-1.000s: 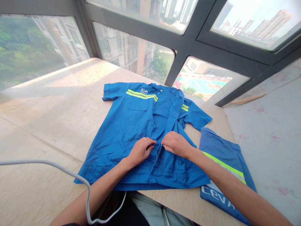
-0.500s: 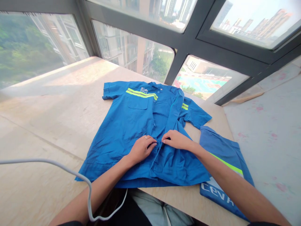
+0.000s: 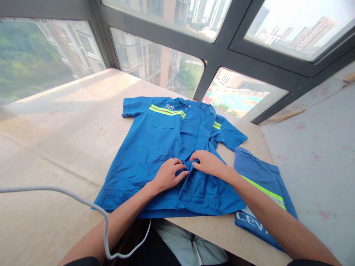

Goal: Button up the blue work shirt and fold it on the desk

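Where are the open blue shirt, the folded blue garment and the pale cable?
Open blue shirt [image 3: 165, 147]: head view, on its front panel.
Folded blue garment [image 3: 260, 170]: head view, on its plain part above the yellow stripe.
Pale cable [image 3: 105, 232]: head view, on its downward-running stretch.

"cev" [image 3: 247, 218] on folded garment [image 3: 251, 166], illegible lettering [image 3: 170, 106] on shirt [image 3: 155, 147]

White cable [image 3: 55, 189]: is entering from the left edge.
Folded blue garment [image 3: 259, 168]: is lying at right, showing white lettering.
Grey window frame [image 3: 215, 55]: is bordering the pale ledge [image 3: 50, 159].
Floral wall [image 3: 316, 162]: is standing at far right.
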`<state>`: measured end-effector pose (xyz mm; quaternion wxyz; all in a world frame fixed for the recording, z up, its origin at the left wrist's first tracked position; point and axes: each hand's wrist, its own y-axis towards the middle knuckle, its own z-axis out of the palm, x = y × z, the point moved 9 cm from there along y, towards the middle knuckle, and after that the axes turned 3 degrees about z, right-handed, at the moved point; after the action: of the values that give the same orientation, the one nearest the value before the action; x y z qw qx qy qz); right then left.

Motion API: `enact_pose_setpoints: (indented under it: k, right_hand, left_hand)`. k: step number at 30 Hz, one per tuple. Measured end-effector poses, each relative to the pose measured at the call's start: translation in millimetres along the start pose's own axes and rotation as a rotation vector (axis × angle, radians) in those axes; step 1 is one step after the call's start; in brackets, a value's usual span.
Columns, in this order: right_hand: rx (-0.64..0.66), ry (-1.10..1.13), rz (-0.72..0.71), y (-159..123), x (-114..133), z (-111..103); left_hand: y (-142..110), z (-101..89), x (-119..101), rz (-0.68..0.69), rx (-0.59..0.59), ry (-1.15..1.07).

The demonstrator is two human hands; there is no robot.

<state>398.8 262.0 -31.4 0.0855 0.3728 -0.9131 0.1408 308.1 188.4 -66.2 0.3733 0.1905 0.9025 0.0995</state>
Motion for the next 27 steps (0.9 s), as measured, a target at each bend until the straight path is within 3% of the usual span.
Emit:
enact_pose_setpoints:
  k: [5,10,14,20,24,27]
  right_hand:
    - [-0.319,0.081,-0.053,-23.5,-2.5,-9.1]
    - [-0.484,0.29,0.098,-52.8,-9.2,2.4]
    - [-0.497,0.339,0.18,-77.5,-7.9,25.2]
    - [-0.501,0.095,0.201,-132.0,-14.1,51.6]
    - [-0.412,-0.047,0.206,-169.4,-29.0,71.4]
    - [-0.318,-0.081,0.154,-186.3,-34.8,84.0]
  left_hand:
    - [-0.6,1.9,-0.8,-0.128,-0.037,-0.002]
    - [-0.5,4.2,5.7,-0.213,-0.063,-0.078]
    - [1.0,2.9,13.5,-0.264,-0.061,-0.187]
    - [3.2,-1.8,31.6,-0.335,0.016,-0.352]
    - [4.1,-4.7,39.8,-0.337,0.083,-0.373]
    - [4.3,-6.5,36.0,-0.304,0.062,-0.345]
